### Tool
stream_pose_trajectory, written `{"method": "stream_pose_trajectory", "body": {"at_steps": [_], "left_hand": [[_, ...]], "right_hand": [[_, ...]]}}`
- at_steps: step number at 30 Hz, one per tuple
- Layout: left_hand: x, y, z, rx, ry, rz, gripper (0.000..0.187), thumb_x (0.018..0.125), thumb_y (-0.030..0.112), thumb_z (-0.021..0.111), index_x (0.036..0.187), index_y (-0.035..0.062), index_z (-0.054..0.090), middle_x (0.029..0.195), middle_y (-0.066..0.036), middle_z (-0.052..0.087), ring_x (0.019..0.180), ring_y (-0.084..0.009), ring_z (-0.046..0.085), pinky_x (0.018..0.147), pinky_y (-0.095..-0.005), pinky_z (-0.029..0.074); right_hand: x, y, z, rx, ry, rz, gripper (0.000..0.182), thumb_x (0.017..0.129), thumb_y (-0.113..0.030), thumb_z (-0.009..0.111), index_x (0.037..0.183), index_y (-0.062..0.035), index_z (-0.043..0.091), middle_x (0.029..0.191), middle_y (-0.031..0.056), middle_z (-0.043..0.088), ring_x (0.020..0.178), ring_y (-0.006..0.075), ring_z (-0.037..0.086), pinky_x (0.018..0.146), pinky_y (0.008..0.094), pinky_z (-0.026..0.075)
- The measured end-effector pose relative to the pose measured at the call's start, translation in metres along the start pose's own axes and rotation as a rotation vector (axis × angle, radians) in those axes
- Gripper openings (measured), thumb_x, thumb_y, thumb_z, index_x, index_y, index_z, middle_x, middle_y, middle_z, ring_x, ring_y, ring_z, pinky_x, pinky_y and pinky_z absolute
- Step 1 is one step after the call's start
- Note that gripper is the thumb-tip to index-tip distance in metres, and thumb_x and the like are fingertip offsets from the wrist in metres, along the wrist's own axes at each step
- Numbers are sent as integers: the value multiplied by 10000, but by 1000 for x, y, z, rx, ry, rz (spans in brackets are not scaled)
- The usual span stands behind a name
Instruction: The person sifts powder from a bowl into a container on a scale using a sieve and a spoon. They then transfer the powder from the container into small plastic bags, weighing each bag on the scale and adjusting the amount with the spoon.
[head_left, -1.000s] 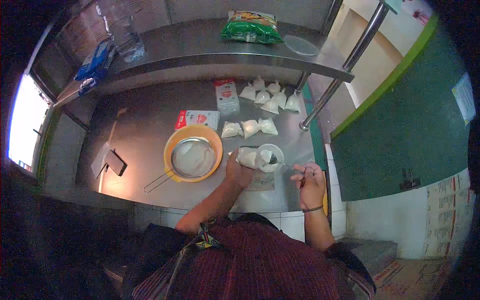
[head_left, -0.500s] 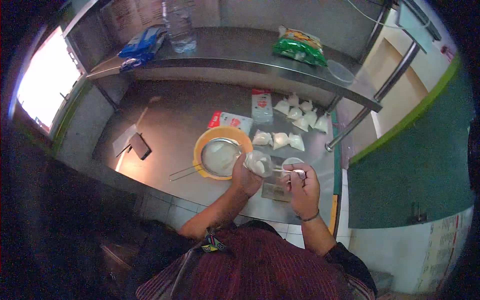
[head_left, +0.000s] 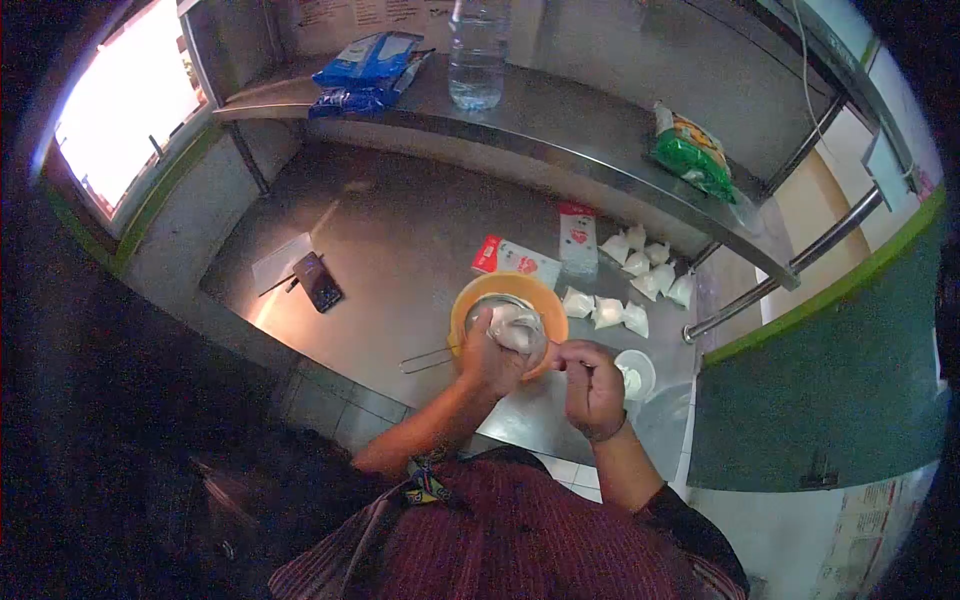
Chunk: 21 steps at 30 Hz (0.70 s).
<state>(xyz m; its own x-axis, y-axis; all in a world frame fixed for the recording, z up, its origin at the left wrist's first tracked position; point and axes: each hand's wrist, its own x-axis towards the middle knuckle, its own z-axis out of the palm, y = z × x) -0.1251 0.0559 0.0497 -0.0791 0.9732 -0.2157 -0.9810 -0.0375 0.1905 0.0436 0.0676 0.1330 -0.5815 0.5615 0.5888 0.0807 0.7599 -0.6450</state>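
My left hand (head_left: 490, 362) is wrapped around a clear rounded container (head_left: 520, 328) with white powder inside. It holds this tilted above a metal sieve (head_left: 478, 312), which rests in an orange bowl (head_left: 462, 290). The sieve's wire handle (head_left: 428, 360) sticks out past the bowl's left side. At the container's right edge, my right hand (head_left: 592, 385) has its fingers pinched together. The spoon seen in those fingers a moment earlier is mostly hidden now. Beside the right hand stands a white cup (head_left: 640, 372) with white contents.
Behind the bowl lie two red-and-white packets (head_left: 515, 262) (head_left: 578, 240) and several small knotted bags of white powder (head_left: 607, 312). A phone (head_left: 318, 283) rests left on the steel table (head_left: 380, 330). A shelf (head_left: 560, 125) above carries a water bottle (head_left: 477, 60), blue packs (head_left: 365, 72) and a green bag (head_left: 692, 155).
The view has shifted, so the table appears further right. Both hands have brought the container more directly over the sieve. My right hand has come closer to the container, and the spoon has dropped from sight.
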Motion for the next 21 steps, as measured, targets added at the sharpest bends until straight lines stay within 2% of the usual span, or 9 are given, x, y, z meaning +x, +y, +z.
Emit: {"method": "stream_pose_trajectory", "body": {"at_steps": [2, 5, 9, 11, 12, 14, 18, 20, 21], "left_hand": [[0, 12, 2, -6, 0, -24, 566, 1025, 532, 308, 1288, 67, 494, 1240, -138, 580, 1134, -291, 582, 1006, -514, 462], [3, 24, -1, -55, 11, -62, 565, 1024, 533, 309, 1284, 67, 496, 1241, -151, 578, 1142, -296, 579, 1009, -532, 455], [7, 31, 0, -18, 74, -76, 564, 1020, 527, 326, 1272, 56, 508, 1212, -145, 601, 1136, -283, 585, 1017, -466, 462], [9, 33, -6, -5, 78, -82, 558, 1020, 518, 333, 1265, 51, 515, 1202, -139, 610, 1128, -278, 591, 1019, -442, 465], [11, 36, -11, -11, 32, -108, 551, 1022, 507, 334, 1259, 46, 521, 1198, -136, 616, 1119, -273, 598, 1010, -420, 471], [18, 38, -17, -21, -22, -148, 544, 1025, 495, 335, 1253, 41, 528, 1193, -132, 622, 1110, -268, 605, 1001, -399, 477], [17, 39, -9, 27, 32, -161, 506, 1028, 465, 345, 1236, 48, 544, 1172, -120, 632, 1077, -260, 617, 917, -392, 516], [17, 39, -10, 35, 66, -191, 497, 1028, 462, 350, 1226, 52, 549, 1156, -116, 637, 1065, -256, 621, 888, -388, 527], [17, 41, -14, 27, -24, -235, 490, 1027, 459, 357, 1217, 52, 554, 1150, -115, 639, 1054, -256, 625, 884, -392, 533]], "right_hand": [[4, -3, 9, 132, 136, 6, 125, 996, -5, 453, 1101, 11, 520, 992, 162, 629, 777, 164, 600, 749, 301, 515], [10, -8, 19, 106, 113, 96, 117, 1010, -26, 438, 1105, 11, 495, 992, 163, 615, 785, 159, 585, 740, 305, 512], [16, -10, 29, -3, 96, 50, 108, 1006, -18, 442, 1092, 8, 501, 977, 158, 616, 794, 161, 585, 734, 299, 507], [15, -12, 37, 84, 153, 196, 147, 986, -65, 485, 1037, 2, 606, 944, 158, 667, 839, 226, 659, 798, 355, 531], [11, -12, 41, 74, 162, 209, 147, 986, -65, 485, 1037, 2, 606, 944, 158, 667, 839, 226, 659, 798, 355, 531], [8, -7, 47, 87, 264, 45, 139, 986, -64, 487, 1056, 1, 589, 948, 169, 663, 825, 228, 656, 778, 349, 533], [6, -15, 50, 20, 276, 109, 129, 984, -56, 488, 1065, -2, 572, 965, 184, 660, 804, 233, 654, 755, 351, 538], [5, -17, 51, -27, 242, 109, 118, 1006, -10, 420, 1080, 16, 507, 966, 169, 623, 787, 168, 586, 722, 306, 511], [3, -21, 51, -41, 252, 118, 118, 1006, -10, 420, 1080, 16, 507, 966, 169, 623, 787, 168, 586, 722, 306, 511]]}}
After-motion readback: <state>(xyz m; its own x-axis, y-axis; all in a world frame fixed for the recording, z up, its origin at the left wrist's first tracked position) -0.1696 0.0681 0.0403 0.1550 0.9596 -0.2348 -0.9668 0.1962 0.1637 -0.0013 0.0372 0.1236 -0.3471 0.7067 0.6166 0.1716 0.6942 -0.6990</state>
